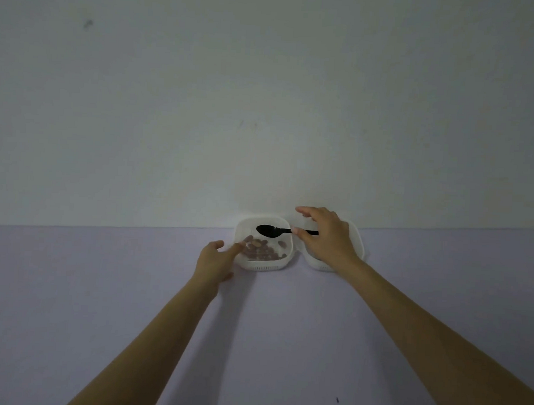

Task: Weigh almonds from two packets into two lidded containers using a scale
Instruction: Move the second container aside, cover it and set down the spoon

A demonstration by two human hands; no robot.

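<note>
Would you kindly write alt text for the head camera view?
A person's right hand holds a black spoon over a white container of almonds, which the left hand touches. A second white container sits beside it on the table.

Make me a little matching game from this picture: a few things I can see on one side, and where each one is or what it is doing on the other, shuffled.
Things:
1. black spoon
2. almonds
3. left hand
4. right hand

Places or states:
A. lying inside the left white container
B. pinching a handle, above the right white container
C. held over the left container, bowl pointing left
D. touching the left container's near-left side

Pairs: 1-C, 2-A, 3-D, 4-B
</note>
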